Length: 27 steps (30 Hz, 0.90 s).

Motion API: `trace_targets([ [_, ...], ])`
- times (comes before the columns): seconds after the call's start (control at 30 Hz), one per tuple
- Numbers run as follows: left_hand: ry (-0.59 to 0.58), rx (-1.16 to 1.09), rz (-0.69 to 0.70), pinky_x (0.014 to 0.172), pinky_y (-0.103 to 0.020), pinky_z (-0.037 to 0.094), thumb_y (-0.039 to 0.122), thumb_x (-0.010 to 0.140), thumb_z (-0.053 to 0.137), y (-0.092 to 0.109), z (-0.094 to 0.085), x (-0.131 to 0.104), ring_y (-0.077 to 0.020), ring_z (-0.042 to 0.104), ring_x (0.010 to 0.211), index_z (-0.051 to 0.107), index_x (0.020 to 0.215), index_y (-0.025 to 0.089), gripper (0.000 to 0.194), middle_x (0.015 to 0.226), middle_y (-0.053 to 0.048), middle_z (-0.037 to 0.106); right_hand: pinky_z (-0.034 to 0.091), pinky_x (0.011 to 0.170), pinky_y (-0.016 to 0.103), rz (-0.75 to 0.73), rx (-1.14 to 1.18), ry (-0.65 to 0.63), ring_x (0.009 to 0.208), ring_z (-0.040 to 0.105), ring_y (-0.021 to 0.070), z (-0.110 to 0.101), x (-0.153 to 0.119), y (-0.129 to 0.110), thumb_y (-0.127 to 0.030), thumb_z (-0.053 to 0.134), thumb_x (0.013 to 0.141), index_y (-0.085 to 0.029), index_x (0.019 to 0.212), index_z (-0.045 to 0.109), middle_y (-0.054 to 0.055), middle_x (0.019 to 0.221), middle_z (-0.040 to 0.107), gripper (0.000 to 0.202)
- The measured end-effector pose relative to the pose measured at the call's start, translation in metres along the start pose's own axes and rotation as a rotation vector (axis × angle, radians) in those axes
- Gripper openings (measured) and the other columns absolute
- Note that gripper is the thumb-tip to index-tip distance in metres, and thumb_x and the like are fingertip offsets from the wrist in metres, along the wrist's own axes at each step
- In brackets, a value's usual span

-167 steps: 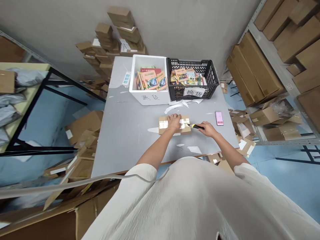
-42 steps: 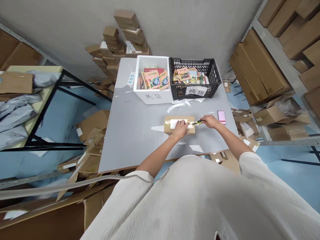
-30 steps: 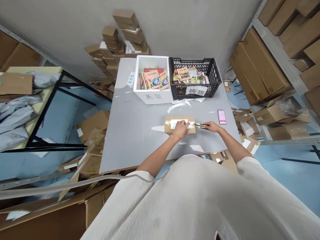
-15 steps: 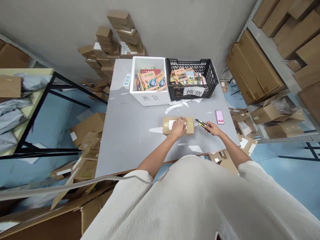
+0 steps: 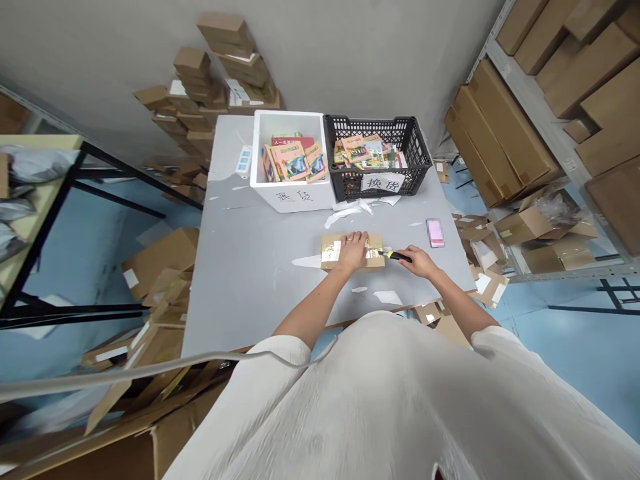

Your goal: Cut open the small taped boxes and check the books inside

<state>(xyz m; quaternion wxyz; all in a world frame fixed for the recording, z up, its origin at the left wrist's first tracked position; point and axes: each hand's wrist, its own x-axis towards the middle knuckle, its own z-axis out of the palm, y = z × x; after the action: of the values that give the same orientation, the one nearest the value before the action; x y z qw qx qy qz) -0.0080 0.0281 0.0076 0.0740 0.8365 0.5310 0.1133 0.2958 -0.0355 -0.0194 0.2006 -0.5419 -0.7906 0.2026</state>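
A small taped cardboard box (image 5: pixel 327 257) with a white label lies on the grey table (image 5: pixel 250 267) in front of me. My left hand (image 5: pixel 353 250) rests flat on its top with the fingers spread, covering part of the label. In my right hand (image 5: pixel 419 261) is a black and yellow utility knife (image 5: pixel 399 255), gripped by its handle. The blade end points left and reaches the right end of the box, over the tape. Whether the blade has gone into the tape is too small to tell.
Behind the box stand a white foam box (image 5: pixel 295 197) and a black plastic crate (image 5: pixel 425 163), both with books inside. A pink-screened phone (image 5: pixel 435 233) lies to the right. Paper scraps (image 5: pixel 387 297) dot the table. Cardboard boxes fill the shelf (image 5: pixel 530 93) at the right.
The utility knife in my right hand has moved left, from beside the box onto its right end, and now lies more level. My left hand stays on the box.
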Motion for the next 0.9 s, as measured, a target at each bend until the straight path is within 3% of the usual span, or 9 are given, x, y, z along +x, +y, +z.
trace_targets([
  [0.13, 0.041, 0.034, 0.020, 0.139, -0.059, 0.027, 0.026, 0.110, 0.038, 0.002, 0.008, -0.008, -0.0394, 0.041, 0.168, 0.048, 0.172, 0.013, 0.064, 0.174, -0.024, 0.053, 0.059, 0.098, 0.039, 0.009, 0.020, 0.003, 0.108, 0.073, 0.0288, 0.006, 0.000, 0.004, -0.038, 0.070, 0.109, -0.032, 0.154, 0.076, 0.011, 0.121, 0.073, 0.046],
  [0.4, 0.057, 0.078, 0.015, 0.141, -0.056, 0.025, 0.031, 0.114, 0.030, 0.000, 0.015, -0.011, -0.0375, 0.040, 0.170, 0.052, 0.170, 0.011, 0.064, 0.177, -0.023, 0.051, 0.057, 0.106, 0.045, 0.012, -0.053, 0.105, 0.115, 0.070, 0.0319, 0.031, 0.007, 0.006, -0.043, 0.061, 0.113, -0.031, 0.157, 0.073, 0.014, 0.126, 0.073, 0.047],
  [0.6, 0.054, 0.057, 0.003, 0.141, -0.058, 0.025, 0.030, 0.112, 0.035, -0.001, 0.016, -0.009, -0.0363, 0.039, 0.171, 0.051, 0.171, 0.013, 0.063, 0.176, -0.023, 0.052, 0.058, 0.106, 0.048, 0.142, 0.018, 0.299, 0.118, 0.068, 0.0352, 0.021, 0.004, 0.038, -0.050, 0.054, 0.112, -0.025, 0.155, 0.072, 0.016, 0.127, 0.071, 0.053],
  [0.7, 0.052, -0.015, -0.022, 0.142, -0.058, 0.023, 0.032, 0.110, 0.041, 0.000, 0.016, -0.009, -0.0360, 0.036, 0.172, 0.053, 0.168, 0.013, 0.062, 0.178, -0.022, 0.050, 0.058, 0.110, 0.050, 0.178, 0.110, 0.312, 0.123, 0.068, 0.0361, 0.015, 0.001, 0.048, -0.056, 0.058, 0.108, -0.022, 0.151, 0.073, 0.016, 0.128, 0.072, 0.056],
  [0.9, 0.029, -0.101, -0.044, 0.145, -0.063, 0.013, 0.039, 0.105, 0.056, -0.010, 0.000, -0.033, -0.0367, 0.025, 0.177, 0.055, 0.164, 0.019, 0.062, 0.183, -0.020, 0.042, 0.059, 0.110, 0.053, 0.205, 0.288, 0.293, 0.121, 0.070, 0.0344, 0.031, 0.007, 0.026, -0.066, 0.063, 0.103, -0.024, 0.137, 0.077, 0.014, 0.126, 0.075, 0.056],
])
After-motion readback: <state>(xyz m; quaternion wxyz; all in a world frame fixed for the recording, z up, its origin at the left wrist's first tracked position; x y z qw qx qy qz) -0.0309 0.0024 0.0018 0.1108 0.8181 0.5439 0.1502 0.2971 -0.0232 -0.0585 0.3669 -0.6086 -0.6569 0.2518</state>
